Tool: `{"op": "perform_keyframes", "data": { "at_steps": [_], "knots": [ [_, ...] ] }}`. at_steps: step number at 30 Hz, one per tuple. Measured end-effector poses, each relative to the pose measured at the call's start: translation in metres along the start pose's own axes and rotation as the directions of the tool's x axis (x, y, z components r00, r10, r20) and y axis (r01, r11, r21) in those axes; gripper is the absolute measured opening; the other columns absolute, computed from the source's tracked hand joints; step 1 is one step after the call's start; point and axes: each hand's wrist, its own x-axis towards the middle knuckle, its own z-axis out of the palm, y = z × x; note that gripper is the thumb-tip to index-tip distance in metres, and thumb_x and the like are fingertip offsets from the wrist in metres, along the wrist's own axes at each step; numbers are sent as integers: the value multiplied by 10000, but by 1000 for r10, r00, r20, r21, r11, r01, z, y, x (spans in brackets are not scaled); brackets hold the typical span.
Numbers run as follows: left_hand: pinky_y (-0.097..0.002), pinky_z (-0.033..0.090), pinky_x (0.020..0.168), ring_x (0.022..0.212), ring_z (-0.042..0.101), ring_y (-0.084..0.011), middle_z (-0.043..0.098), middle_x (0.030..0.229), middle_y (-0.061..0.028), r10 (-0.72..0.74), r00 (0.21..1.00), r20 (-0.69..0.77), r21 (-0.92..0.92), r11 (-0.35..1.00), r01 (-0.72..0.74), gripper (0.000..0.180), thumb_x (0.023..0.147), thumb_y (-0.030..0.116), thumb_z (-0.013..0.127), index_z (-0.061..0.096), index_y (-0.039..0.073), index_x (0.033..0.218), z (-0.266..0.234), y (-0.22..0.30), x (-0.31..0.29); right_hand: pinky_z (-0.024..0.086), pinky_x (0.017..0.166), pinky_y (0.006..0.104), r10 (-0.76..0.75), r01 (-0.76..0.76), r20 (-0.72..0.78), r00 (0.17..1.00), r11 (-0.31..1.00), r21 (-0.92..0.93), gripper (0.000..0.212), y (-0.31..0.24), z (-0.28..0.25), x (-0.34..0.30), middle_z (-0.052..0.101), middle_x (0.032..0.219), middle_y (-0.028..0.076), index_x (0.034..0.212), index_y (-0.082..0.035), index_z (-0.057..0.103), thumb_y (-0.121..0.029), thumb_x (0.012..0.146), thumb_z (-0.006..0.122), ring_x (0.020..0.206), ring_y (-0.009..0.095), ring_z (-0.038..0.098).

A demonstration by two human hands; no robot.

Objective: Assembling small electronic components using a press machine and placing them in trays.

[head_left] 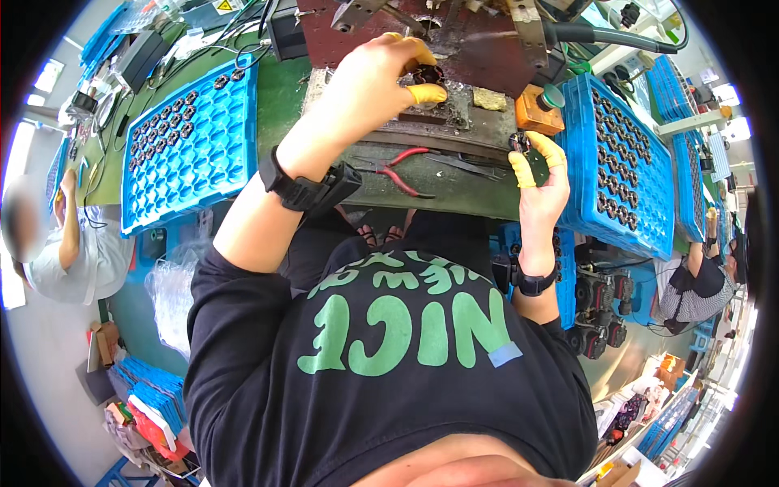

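Note:
My left hand [381,81], with yellow finger covers on, reaches up to the machine [471,65]. Its thumb and fingers are closed round a dark round motor stator [428,75] at the machine's work area. On the right, my right hand [542,174] pinches a second small dark stator [518,143] between yellow-covered fingertips, above the bench edge and beside an orange-brown block [539,112]. Red-handled pliers [402,166] lie on the bench between my hands.
To the left, a blue tray [227,130] holds several stators in its far-left pockets. A stack of blue trays [621,154] with rows of stators stands to the right. A yellowish pad [489,99] rests by the machine. Other people sit at both sides.

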Motion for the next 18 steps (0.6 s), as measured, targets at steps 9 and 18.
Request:
{"op": "perform_keyframes", "data": {
  "at_steps": [9,18],
  "knots": [
    [-314,498,736,779,611,-193,675,925,-96,11,999,-43,-71,997,-14,499,720,350,842,671,5,1038,9,-10,-4,464,918,311,-26,27,21,999,999,-23,385,4,-3,-2,637,1083,80,1090,-35,681,-91,737,823,1016,204,598],
    [-356,518,808,901,626,-270,613,1004,-147,26,995,-98,-63,997,-32,472,768,354,785,655,60,1113,18,-7,-11,459,948,362,-229,220,3,973,934,-281,345,6,1,37,665,1141,127,1087,-38,668,-124,777,792,1076,278,609]
  ]
}}
